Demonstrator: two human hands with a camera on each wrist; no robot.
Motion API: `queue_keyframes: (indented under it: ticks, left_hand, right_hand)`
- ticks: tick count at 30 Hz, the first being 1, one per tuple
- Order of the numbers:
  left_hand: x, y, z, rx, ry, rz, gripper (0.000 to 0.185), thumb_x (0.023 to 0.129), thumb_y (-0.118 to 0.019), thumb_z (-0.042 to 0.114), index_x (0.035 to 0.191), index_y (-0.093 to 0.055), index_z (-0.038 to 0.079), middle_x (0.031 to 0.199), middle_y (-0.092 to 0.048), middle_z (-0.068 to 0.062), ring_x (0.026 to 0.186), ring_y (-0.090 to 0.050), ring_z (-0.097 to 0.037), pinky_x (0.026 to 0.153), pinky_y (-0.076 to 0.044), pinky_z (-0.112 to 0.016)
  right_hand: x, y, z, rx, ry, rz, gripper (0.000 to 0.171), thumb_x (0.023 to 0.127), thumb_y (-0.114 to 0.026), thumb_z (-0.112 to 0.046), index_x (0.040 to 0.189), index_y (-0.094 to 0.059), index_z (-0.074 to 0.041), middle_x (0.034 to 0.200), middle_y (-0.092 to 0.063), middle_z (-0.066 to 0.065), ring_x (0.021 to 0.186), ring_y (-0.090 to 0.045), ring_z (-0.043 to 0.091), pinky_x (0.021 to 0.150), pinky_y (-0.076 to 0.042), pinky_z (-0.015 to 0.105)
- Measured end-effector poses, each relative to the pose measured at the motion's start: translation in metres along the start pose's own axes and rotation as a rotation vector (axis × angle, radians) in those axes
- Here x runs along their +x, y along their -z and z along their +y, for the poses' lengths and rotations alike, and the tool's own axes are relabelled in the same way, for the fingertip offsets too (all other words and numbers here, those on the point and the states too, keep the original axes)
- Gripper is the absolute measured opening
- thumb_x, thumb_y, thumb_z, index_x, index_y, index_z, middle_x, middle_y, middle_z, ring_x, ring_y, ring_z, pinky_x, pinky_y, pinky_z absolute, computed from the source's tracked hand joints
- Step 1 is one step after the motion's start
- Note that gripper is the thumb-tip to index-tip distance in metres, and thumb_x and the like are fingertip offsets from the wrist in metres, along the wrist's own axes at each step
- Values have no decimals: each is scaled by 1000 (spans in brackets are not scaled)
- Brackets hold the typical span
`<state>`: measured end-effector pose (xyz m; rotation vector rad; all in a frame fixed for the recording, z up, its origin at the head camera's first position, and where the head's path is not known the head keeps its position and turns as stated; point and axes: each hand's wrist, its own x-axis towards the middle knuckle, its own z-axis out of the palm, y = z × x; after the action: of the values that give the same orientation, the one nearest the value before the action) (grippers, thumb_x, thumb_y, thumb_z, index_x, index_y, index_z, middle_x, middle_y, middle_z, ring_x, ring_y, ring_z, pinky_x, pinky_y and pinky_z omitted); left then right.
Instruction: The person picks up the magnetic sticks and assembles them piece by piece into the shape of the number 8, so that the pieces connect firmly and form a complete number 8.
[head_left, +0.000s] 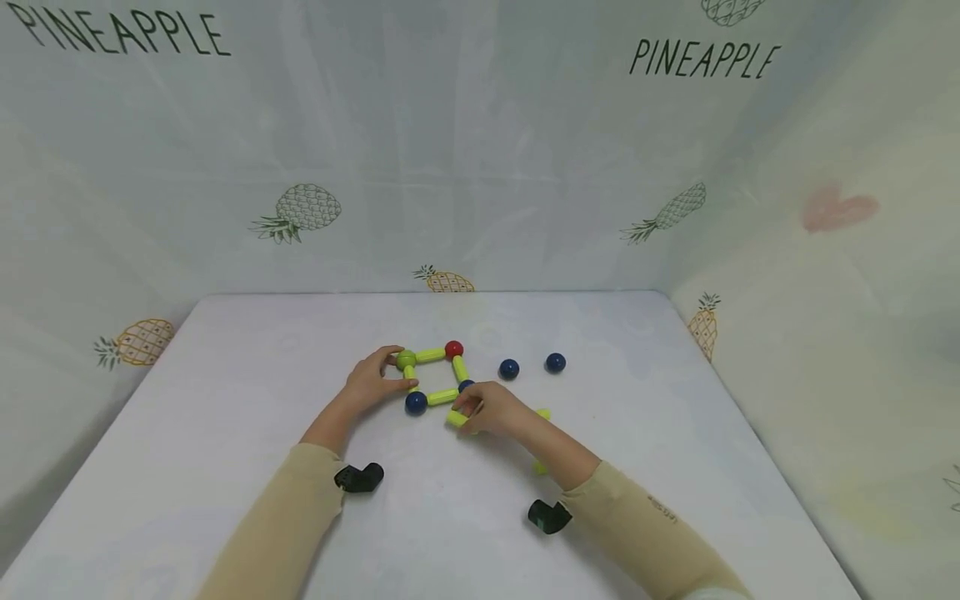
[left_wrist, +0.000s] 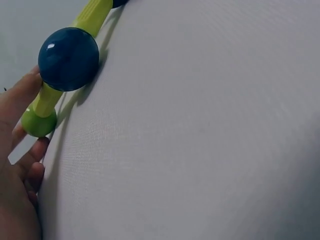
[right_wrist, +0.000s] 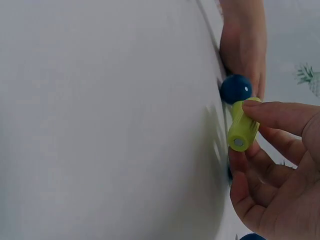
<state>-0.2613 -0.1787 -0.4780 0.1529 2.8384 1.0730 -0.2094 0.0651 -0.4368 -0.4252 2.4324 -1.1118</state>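
A square of yellow-green magnetic rods joined by balls lies on the table. Its corners are a green ball [head_left: 406, 359], a red ball [head_left: 453, 350], a near blue ball [head_left: 416, 403] and another blue ball [head_left: 466, 386], partly hidden by fingers. At the square's left side, my left hand [head_left: 370, 383] holds it, fingers by the green ball and thumb near the rod. My right hand [head_left: 491, 408] pinches a loose magnetic rod [right_wrist: 240, 131] between thumb and fingers, close to the square's right near corner. In the right wrist view, a metal tip shows on the rod's end.
Two loose blue balls, one nearer [head_left: 509, 369] and one farther right [head_left: 555, 362], lie right of the square. Yellow-green rods [head_left: 541, 467] lie partly hidden under my right forearm. A pineapple-print curtain [head_left: 480, 167] hangs behind the white table [head_left: 262, 350].
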Motion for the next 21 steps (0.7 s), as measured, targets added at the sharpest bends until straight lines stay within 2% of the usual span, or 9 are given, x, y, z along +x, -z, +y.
queue_keyframes:
  ticks: [7,15,21]
  left_hand:
    - [-2,-1,0,6,-2,8,81,69,-70,52,134,-37,16,118,-50,-8,98,-45,-27,78,-39,-42]
    - [-1,-3,-1,20,-37,15,79,70,-69,52,134,-38,15,118,-51,-9,99,-47,-29,81,-38,-45]
    - [-6,-1,1,8,-26,18,78,70,-71,49,133,-39,16,117,-51,-9,100,-47,-30,81,-38,-47]
  right_hand:
    - [5,-7,-6,55,11,-3,28,68,-77,-7,93,-65,-14,81,-59,1,72,-54,16,62,-47,27]
    - [6,-16,-11,107,5,30,26,69,-77,-9,91,-65,-14,78,-61,-1,70,-56,15,60,-47,26]
    - [8,-24,-15,169,9,38,24,70,-76,-9,91,-64,-12,78,-61,0,69,-56,14,61,-48,26]
